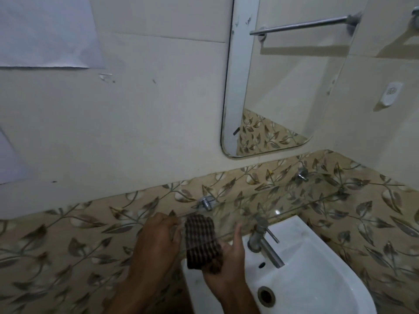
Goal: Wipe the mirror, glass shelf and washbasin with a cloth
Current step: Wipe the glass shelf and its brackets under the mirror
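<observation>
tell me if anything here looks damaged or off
The mirror has dark chipped spots along its white left border, near the top and the lower corner. The wall left of it shows small scuffs and a peeled patch. Nothing looks spilled; the cloth and washbasin look ordinary.

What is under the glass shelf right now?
Through the glass shelf you can see the tap and the back of the white washbasin. The striped cloth and both hands hide the basin's left rim.
</observation>
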The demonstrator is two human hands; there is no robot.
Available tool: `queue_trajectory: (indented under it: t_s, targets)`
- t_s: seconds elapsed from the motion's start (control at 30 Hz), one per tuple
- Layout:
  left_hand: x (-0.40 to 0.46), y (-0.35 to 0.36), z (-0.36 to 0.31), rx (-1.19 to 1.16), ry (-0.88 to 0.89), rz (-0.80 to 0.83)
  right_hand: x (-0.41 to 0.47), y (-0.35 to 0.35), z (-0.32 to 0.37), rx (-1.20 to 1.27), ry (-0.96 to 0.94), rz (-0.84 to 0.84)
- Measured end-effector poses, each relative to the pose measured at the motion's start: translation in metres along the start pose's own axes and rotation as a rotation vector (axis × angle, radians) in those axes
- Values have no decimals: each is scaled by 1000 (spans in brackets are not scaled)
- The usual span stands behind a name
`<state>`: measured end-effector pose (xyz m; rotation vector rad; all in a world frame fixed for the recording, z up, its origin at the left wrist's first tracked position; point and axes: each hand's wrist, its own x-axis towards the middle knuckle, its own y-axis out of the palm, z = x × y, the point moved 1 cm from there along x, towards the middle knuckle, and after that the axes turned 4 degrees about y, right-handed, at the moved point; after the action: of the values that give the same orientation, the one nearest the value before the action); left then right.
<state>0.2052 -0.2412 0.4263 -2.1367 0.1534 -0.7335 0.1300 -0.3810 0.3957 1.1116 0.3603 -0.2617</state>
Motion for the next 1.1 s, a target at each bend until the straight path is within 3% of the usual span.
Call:
queue_trajectory:
  t_s: [0.13, 0.3, 0.57, 0.7, 0.87, 1.1]
  targets:
    - [-5, -7, 2, -51, -35, 30, 2, 3, -30, -5, 96, 123]
    - [-12, -15, 6, -101, -33, 20, 16, 14, -17, 154, 7, 79]
    - [-12, -10, 8, -93, -70, 21, -12, 4, -24, -36, 9, 101]
    - [-15, -11, 14, -83, -69, -6, 8, 0, -16, 110, -17, 69]
    - [-13, -13, 18, -17, -126, -15, 11, 34, -42, 79, 90, 175]
    - [-22, -22, 31, -36, -107, -39, 19, 5, -34, 54, 53, 230]
